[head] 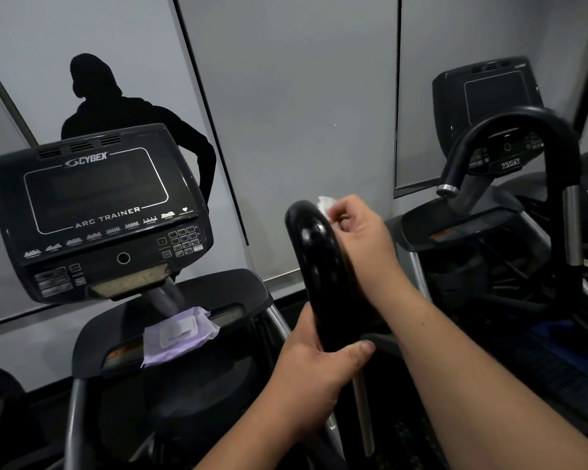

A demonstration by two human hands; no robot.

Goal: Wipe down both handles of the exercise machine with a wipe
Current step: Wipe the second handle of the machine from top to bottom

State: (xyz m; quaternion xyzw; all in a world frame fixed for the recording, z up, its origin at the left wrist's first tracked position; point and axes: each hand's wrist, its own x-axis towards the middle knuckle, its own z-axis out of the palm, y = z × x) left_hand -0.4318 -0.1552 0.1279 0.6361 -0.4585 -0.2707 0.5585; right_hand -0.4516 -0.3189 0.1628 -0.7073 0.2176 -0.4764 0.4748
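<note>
Wipe pack (179, 335) on machine's ledge (248, 283)

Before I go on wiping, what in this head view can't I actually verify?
- Wipe: mostly hidden behind the right hand; only a corner shows.
- Far side of the grip: faces away, wiped or not unknown.
- Second handle: not identifiable in the frame.
- Console small icon labels: too small to read.
- Left hand fingers: behind the grip.

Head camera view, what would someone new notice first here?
Centre frame, the glossy black handle: the left hand grips it low while the right hand pinches a white wipe near its top. At left, the console, with a purple wipes pack below it.
</note>
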